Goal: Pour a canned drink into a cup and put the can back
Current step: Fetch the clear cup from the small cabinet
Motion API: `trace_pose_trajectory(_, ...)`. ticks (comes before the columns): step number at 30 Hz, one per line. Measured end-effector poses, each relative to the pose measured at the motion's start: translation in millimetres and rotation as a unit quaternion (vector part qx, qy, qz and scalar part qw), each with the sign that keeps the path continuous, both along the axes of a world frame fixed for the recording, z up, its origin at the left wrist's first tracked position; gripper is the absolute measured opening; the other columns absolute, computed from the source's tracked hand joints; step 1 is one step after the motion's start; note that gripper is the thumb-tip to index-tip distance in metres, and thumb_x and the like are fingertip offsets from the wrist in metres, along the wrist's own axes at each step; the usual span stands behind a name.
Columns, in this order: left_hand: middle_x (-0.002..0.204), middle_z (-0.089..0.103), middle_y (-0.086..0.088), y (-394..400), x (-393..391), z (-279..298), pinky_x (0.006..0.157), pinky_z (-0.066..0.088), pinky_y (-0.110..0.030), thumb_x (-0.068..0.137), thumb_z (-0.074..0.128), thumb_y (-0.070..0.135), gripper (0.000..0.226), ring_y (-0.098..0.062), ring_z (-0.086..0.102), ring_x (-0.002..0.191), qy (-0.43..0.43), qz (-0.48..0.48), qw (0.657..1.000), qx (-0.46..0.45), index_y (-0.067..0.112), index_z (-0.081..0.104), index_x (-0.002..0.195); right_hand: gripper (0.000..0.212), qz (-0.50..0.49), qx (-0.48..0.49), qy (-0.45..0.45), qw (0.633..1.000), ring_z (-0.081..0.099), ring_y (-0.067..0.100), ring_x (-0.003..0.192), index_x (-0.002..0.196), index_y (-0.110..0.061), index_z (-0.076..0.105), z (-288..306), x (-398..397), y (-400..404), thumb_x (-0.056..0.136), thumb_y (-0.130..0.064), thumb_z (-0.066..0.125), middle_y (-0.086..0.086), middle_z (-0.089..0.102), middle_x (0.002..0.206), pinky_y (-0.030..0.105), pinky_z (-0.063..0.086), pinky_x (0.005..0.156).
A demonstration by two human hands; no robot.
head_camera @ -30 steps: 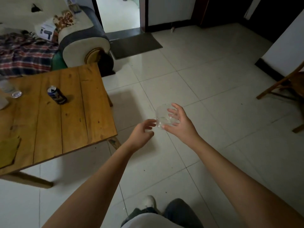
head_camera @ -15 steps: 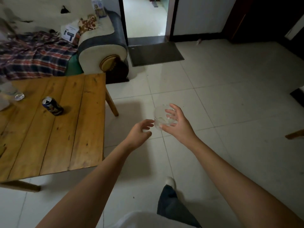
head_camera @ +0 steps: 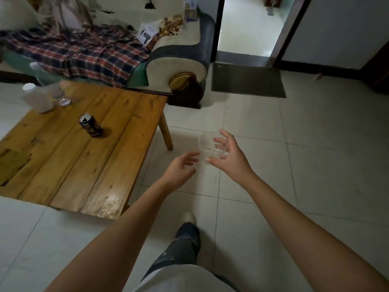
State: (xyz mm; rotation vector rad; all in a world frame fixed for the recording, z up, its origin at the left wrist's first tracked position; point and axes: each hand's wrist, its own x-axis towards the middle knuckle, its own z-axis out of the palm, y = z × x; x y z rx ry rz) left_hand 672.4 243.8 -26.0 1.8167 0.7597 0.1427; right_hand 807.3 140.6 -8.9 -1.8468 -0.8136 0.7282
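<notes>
Over the tiled floor (head_camera: pixel 273 144), off the tabletop's (head_camera: pixel 117 157) right edge, my right hand (head_camera: pixel 229 159) holds the clear cup (head_camera: pixel 207 144) in curled fingers. My left hand (head_camera: pixel 179 171) hovers beside it, fingers loose, holding nothing. Mid-tabletop, the can (head_camera: pixel 91 125) stands upright.

A table (head_camera: pixel 69 157) is placed at nine o'clock of the view, with a can (head_camera: pixel 91 125) stood upright on it near the middle. Toward eleven o'clock of the can, a bottle (head_camera: pixel 36 98) and a small glass (head_camera: pixel 64 101) are set at the table's far corner. Behind the table a sofa (head_camera: pixel 176 66) is placed. At three o'clock of the table, over the floor (head_camera: pixel 315 154), a cup (head_camera: pixel 207 144) is held in the right hand (head_camera: pixel 229 157), with the left hand (head_camera: pixel 179 171) just beside it at eight o'clock.
</notes>
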Motion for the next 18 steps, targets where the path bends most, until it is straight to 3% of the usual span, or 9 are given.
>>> trace_pose_trajectory(5, 0.125, 0.056, -0.005, 42.4, 19.5, -11.3, 0.101, 0.045, -0.038, 0.087, 0.054, 0.003, 0.046, -0.016, 0.052, 0.116, -0.001, 0.049, 0.999, -0.003, 0.018, 0.047, 0.130, 0.082, 0.054, -0.009, 0.002, 0.998, 0.043, 0.016, 0.125, 0.140, -0.027, 0.023, -7.8, 26.6, 55.2, 0.076, -0.015, 0.073, -0.002, 0.042, 0.140, 0.027, 0.041, 0.097)
trace_pose_trajectory(11, 0.122, 0.057, -0.002, 120.9, 41.0, -24.5, 0.098, 0.047, -0.034, 0.086, 0.054, 0.002, 0.045, -0.015, 0.053, 0.114, -0.006, 0.124, 0.992, -0.011, 0.019, 0.050, 0.127, 0.082, 0.123, -0.038, -0.006, 0.992, 0.042, 0.017, 0.127, 0.137, -0.028, 0.025, -16.0, 61.0, 156.5, 0.074, -0.016, 0.075, -0.001, 0.042, 0.140, 0.030, 0.042, 0.098)
trace_pose_trajectory(18, 0.117, 0.059, -0.003, 210.3, 51.1, -27.9, 0.076, 0.043, -0.012, 0.083, 0.055, -0.003, 0.044, -0.012, 0.054, 0.105, 0.002, 0.228, 0.973, -0.032, 0.014, 0.052, 0.124, 0.081, 0.222, -0.053, 0.011, 0.973, 0.044, 0.019, 0.124, 0.134, -0.029, 0.027, -21.5, 76.9, 274.3, 0.071, -0.018, 0.077, -0.001, 0.042, 0.140, 0.034, 0.044, 0.099)
